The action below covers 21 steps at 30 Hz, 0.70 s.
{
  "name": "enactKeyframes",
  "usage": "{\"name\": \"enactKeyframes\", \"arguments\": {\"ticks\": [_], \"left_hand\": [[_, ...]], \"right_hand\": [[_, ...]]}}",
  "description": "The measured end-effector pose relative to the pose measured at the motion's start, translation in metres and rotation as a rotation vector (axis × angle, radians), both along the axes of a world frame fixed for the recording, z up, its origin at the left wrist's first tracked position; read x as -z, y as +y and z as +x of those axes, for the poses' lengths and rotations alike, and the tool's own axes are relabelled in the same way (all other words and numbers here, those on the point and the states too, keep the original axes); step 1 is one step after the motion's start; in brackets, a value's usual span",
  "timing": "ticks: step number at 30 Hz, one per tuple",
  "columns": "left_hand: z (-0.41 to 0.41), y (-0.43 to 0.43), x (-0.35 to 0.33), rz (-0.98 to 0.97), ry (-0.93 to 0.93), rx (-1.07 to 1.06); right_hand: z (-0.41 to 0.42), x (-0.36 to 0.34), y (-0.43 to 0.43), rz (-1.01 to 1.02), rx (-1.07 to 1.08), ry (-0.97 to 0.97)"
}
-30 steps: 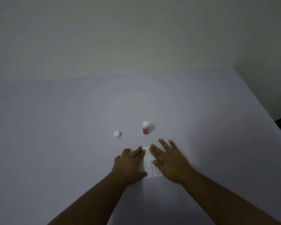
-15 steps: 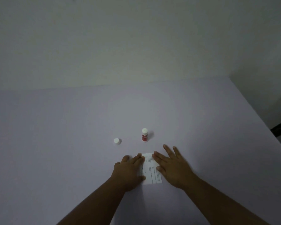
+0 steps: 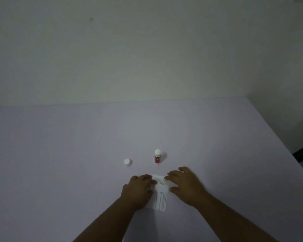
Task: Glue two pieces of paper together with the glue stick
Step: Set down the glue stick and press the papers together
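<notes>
A small white paper [image 3: 160,193] with printed text lies flat on the pale table [image 3: 59,154] near me. My left hand [image 3: 137,191] rests palm-down on its left part, fingers reaching over the top edge. My right hand [image 3: 185,186] sits just right of the paper with curled fingers, fingertips at its right edge. Whether a second sheet lies under the first I cannot tell. A red glue stick [image 3: 157,156] with its white tip showing stands upright beyond the paper. Its white cap [image 3: 127,162] stands apart to the left.
The table's right edge [image 3: 278,145] runs diagonally down toward me, with a dark floor strip beyond it. A plain wall rises behind the table's far edge.
My right hand has slid rightward off the paper and its fingers have curled. More of the printed paper shows. The view has tilted upward, shifting everything lower in the frame.
</notes>
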<state>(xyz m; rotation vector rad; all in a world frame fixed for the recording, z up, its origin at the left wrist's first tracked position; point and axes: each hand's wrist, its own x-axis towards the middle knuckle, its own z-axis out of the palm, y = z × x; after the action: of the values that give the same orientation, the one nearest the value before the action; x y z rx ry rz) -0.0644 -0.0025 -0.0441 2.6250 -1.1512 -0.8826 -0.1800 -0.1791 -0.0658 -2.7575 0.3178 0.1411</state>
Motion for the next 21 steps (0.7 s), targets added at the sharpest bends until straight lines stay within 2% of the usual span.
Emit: {"name": "enactKeyframes", "arguments": {"ticks": [6,15,21], "left_hand": [[-0.007,0.002,0.002,-0.002,-0.050,0.012],[-0.010,0.003,0.001,-0.019,-0.080,0.016],[-0.011,0.002,0.001,-0.016,-0.121,0.006]], "right_hand": [[0.014,0.000,0.001,0.049,0.041,-0.044],[0.041,-0.004,-0.001,0.231,0.353,-0.091],[0.035,0.001,0.002,0.221,0.255,-0.025]]}}
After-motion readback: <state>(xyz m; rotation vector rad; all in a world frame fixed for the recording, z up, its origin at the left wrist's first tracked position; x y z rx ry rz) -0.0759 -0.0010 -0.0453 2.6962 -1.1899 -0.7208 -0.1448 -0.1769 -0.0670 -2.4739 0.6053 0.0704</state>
